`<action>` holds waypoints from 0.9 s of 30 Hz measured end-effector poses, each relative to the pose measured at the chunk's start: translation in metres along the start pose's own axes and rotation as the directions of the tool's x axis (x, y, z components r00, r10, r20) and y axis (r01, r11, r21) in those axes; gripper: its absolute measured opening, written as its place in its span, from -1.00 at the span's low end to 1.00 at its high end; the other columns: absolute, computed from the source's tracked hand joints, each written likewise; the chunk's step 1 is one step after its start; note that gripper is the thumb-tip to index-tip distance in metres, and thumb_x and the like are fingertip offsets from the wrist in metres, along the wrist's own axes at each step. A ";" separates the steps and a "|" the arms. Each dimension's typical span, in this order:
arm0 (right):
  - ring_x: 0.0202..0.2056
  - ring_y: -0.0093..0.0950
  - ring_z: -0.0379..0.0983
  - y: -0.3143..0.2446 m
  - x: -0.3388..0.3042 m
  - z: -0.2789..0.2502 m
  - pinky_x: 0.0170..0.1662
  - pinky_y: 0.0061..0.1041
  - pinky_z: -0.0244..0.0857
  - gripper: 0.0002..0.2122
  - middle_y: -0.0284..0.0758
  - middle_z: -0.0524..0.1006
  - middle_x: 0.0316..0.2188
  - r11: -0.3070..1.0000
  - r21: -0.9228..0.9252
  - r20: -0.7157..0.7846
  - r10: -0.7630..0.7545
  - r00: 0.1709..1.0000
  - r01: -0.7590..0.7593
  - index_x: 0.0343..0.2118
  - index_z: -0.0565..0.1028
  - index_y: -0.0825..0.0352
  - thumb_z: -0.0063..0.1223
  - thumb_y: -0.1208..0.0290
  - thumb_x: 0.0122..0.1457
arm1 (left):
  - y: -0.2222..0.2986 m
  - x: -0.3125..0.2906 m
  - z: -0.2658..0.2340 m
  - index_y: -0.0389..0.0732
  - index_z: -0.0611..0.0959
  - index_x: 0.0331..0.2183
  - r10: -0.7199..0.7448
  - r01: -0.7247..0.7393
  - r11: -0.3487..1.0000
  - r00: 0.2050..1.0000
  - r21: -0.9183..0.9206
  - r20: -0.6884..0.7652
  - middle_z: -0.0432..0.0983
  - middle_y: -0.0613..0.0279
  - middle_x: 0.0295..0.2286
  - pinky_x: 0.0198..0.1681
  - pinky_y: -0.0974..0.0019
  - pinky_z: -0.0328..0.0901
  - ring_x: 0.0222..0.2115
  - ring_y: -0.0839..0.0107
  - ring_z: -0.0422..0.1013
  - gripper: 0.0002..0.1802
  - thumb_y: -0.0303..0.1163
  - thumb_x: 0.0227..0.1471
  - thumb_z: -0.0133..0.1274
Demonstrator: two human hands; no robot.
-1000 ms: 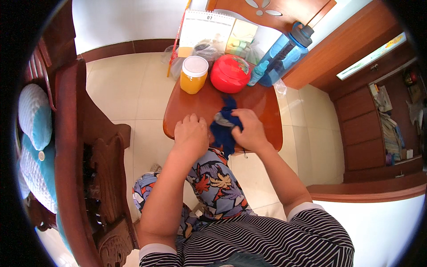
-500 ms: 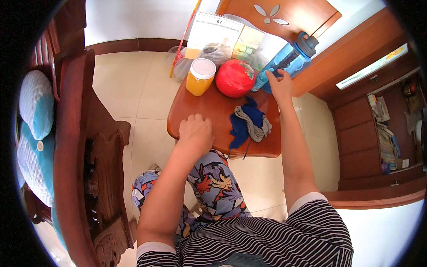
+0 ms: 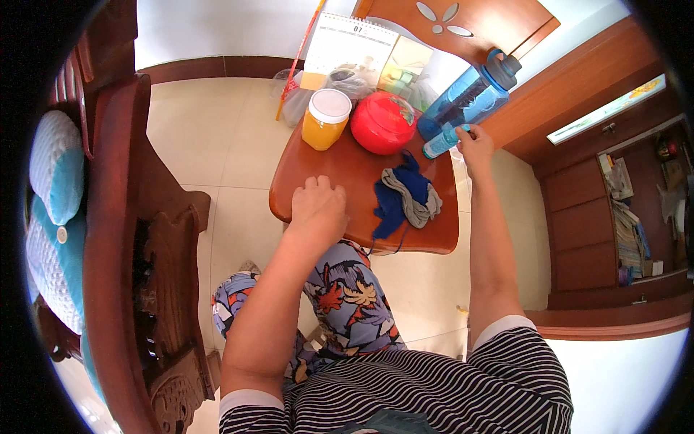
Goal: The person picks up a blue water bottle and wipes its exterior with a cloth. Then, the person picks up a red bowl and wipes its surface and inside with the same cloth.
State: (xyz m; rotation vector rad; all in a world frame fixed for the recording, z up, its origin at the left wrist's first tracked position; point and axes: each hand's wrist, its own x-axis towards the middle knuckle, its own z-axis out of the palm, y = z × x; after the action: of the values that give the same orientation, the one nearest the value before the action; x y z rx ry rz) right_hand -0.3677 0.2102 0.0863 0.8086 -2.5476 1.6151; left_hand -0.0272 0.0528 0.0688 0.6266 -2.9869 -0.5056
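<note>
My right hand (image 3: pixel 475 150) pinches the cap end of a small teal bottle (image 3: pixel 438 143), which tilts over the right side of a wooden chair seat (image 3: pixel 296 173). Right behind it leans a large blue water bottle (image 3: pixel 466 103) with a dark lid. My left hand (image 3: pixel 318 207) rests on the seat's near left edge, its fingers a little bent and holding nothing. A crumpled blue and grey cloth (image 3: pixel 409 194) lies between the hands. Farther back stand a white-lidded jar of yellow contents (image 3: pixel 324 130) and a round red container (image 3: pixel 382 124).
A desk calendar (image 3: pixel 350 52), clear plastic bags (image 3: pixel 295 108) and a thin red stick (image 3: pixel 300 58) are at the back of the seat. To the left is a carved wooden bench (image 3: pixel 119 239) with teal and white cushions (image 3: pixel 58 163). A cabinet with open shelves (image 3: pixel 636 217) stands at right.
The small teal bottle has come away from beside the water bottle, toward the right and nearer me, in my right hand. My left hand has stayed nearly still.
</note>
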 end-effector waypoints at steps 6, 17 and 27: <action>-0.44 -0.65 0.35 0.016 0.012 -0.023 -0.36 -0.63 0.25 -0.76 -0.45 0.48 -0.47 0.992 -0.083 0.063 -0.087 0.994 0.092 -0.14 0.56 0.42 0.21 0.45 0.15 | 0.003 0.002 -0.001 -0.22 0.64 -0.21 0.012 -0.012 1.000 1.000 0.000 0.001 0.48 0.00 -0.19 -0.08 0.07 0.35 -0.08 0.05 0.38 -0.58 -0.21 -0.10 0.28; -0.33 -0.48 0.48 0.018 -0.029 -0.016 -0.26 -0.48 0.36 -0.44 -0.24 0.56 -0.41 0.989 -0.147 -0.174 -0.025 0.984 -0.001 -0.07 0.48 0.48 0.38 0.14 -0.02 | 0.003 -0.001 -0.003 -0.23 0.64 -0.22 0.005 -0.006 1.000 1.000 0.006 0.010 0.46 0.00 -0.18 -0.06 0.07 0.35 -0.07 0.05 0.37 -0.60 -0.23 -0.11 0.28; -0.41 -0.44 0.49 0.003 -0.004 -0.008 -0.31 -0.43 0.36 -0.54 -0.24 0.57 -0.45 0.910 -0.396 -0.151 -0.192 0.970 0.119 -0.32 0.56 0.47 0.37 0.09 -0.04 | 0.004 0.001 -0.002 -0.24 0.65 -0.23 0.019 -0.019 1.000 1.000 -0.003 -0.006 0.45 0.00 -0.19 -0.08 0.08 0.36 -0.08 0.04 0.37 -0.62 -0.24 -0.11 0.27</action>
State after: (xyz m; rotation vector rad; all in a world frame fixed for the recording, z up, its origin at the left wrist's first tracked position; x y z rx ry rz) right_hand -0.3671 0.2201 0.0868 0.7548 -2.4717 1.0376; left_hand -0.0296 0.0552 0.0718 0.5980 -2.9824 -0.5060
